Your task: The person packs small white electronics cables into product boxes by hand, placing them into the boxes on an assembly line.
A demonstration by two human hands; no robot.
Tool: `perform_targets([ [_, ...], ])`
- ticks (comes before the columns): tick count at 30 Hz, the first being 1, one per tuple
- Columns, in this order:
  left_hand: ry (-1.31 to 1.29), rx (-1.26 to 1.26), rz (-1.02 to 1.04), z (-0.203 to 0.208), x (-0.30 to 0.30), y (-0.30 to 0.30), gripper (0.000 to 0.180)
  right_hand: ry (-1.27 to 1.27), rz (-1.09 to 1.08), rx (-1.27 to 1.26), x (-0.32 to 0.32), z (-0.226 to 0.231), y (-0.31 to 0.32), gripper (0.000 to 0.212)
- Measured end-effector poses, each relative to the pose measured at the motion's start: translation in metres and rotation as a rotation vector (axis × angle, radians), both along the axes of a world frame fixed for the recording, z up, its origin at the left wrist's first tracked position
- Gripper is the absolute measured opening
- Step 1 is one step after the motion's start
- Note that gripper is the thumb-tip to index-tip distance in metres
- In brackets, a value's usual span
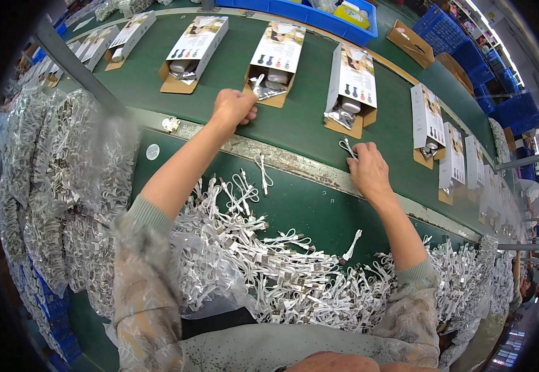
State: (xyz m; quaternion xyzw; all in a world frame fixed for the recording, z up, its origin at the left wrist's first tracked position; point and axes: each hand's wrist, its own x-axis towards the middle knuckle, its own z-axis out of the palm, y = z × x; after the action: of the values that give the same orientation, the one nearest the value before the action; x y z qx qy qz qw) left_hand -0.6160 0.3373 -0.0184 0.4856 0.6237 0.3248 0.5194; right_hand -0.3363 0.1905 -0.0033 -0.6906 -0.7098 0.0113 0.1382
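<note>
My left hand [235, 108] is closed, fingers curled, at the open lower end of a white printed box [280, 46]. A white cable [258, 84] sticks out of that box right at my fingertips; whether they pinch it is hidden. A silver pouch and a rounded white item also lie in the opening. Farther right, my right hand [369, 167] holds a bundled white USB cable [346, 147] between thumb and fingers. It is just below another open box [357, 71], whose brown flap is folded out. In front of me spreads a heap of white USB cables [300, 273].
The boxes lie in a row on a green conveyor belt [310, 111] with a worn metal edge [282, 158]. Plastic bags of cables [83, 186] are stacked at left. A blue tray [338, 25] stands beyond the belt; a metal post [74, 62] rises at left.
</note>
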Motion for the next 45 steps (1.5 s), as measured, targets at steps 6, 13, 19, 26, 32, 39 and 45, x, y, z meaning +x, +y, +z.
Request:
perform_targets([
  [6, -0.103, 0.095, -0.111, 0.002, -0.004, 0.029, 0.026, 0.098, -0.098, 0.031, -0.011, -0.003, 0.001, 0.011],
  [13, 0.621, 0.612, -0.423, 0.010, -0.123, -0.068, 0.055, 0.975, -0.289, -0.393, -0.042, 0.031, -0.015, 0.026],
  [19, 0.612, 0.510, -0.916, 0.036, -0.143, -0.145, 0.052, 1.305, -0.197, -0.761, -0.125, 0.043, -0.004, 0.036],
  [26, 0.057, 0.239, -0.706, 0.041, -0.210, -0.125, 0.036, 1.655, -0.169, -0.720, -0.232, 0.015, 0.029, 0.029],
  [32, 0.794, 0.792, -0.334, -0.020, -0.317, -0.094, 0.053, 1.763, -0.310, -0.692, -0.286, 0.011, 0.074, 0.017],
  [39, 0.928, 0.764, -0.287, -0.025, -0.292, -0.088, 0.053, 1.922, -0.476, -0.336, -0.279, -0.029, 0.162, 0.018],
  [45, 0.865, 0.817, -0.243, -0.027, -0.296, -0.077, 0.047, 1.292, -0.278, -0.418, -0.262, -0.023, 0.138, 0.046],
])
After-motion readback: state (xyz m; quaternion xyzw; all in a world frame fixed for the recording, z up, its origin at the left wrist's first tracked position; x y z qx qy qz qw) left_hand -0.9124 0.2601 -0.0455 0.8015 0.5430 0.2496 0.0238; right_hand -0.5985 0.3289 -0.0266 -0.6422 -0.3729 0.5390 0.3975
